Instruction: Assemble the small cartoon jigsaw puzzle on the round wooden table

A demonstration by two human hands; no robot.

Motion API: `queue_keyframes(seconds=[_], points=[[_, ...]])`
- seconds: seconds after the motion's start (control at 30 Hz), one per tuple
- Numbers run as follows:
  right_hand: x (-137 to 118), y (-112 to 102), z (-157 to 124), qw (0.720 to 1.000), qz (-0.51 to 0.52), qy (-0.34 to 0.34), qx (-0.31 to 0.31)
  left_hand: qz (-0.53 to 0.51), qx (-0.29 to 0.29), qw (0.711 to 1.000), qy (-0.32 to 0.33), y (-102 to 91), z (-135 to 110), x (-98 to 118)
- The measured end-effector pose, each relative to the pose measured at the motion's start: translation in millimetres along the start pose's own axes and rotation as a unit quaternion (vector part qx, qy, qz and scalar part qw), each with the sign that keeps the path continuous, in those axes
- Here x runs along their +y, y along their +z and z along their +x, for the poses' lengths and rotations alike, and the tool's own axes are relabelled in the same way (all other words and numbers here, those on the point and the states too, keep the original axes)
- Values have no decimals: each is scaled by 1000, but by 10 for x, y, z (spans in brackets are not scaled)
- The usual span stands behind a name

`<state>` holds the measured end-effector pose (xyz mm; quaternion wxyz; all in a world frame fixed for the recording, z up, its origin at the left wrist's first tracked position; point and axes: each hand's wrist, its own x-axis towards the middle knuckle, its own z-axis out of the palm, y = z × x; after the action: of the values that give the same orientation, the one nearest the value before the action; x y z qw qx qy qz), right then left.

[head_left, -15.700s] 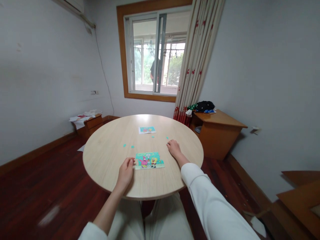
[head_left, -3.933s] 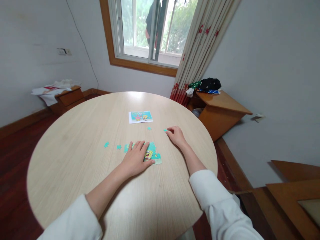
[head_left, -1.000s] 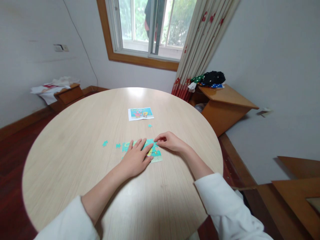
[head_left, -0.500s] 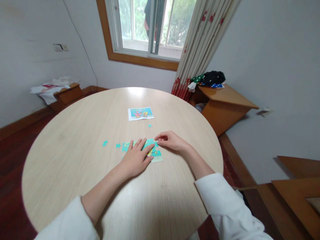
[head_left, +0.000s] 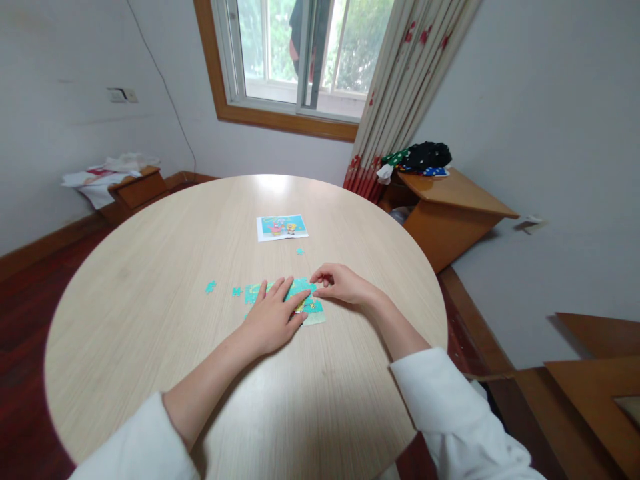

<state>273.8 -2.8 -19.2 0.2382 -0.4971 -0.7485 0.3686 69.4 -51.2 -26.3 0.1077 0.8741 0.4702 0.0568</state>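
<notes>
A partly assembled turquoise jigsaw puzzle (head_left: 314,307) lies flat on the round table, much of it covered by my left hand (head_left: 273,321). That hand rests palm down with its fingers spread over the puzzle. At the puzzle's upper right edge, my right hand (head_left: 343,283) curls its thumb and index finger around a puzzle piece (head_left: 313,287); the fingertips partly hide it. Loose beside the puzzle's left side is one puzzle piece (head_left: 237,292), with another loose piece (head_left: 211,287) farther left. A third piece (head_left: 300,251) sits beyond the puzzle.
A printed cartoon picture (head_left: 283,228) lies farther back on the pale round table (head_left: 150,300). Past the table's right edge stands a wooden cabinet (head_left: 450,213) with clothes (head_left: 425,157) on top. A curtain (head_left: 395,87) hangs beside the window.
My right thumb has shifted slightly down, widening the gap to the index finger at the puzzle's edge. My left hand stays in place.
</notes>
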Motion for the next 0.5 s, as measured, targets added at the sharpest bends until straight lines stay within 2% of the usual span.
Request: queue_keyframes(seconds=[0.37,0.5], points=[[-59,2,-27,1000,-8,20,-11,0,-5,1000,-6,-21,3,18],[-27,24,-1,998,45,26,-26,1,-6,1000,-6,-31,3,24]])
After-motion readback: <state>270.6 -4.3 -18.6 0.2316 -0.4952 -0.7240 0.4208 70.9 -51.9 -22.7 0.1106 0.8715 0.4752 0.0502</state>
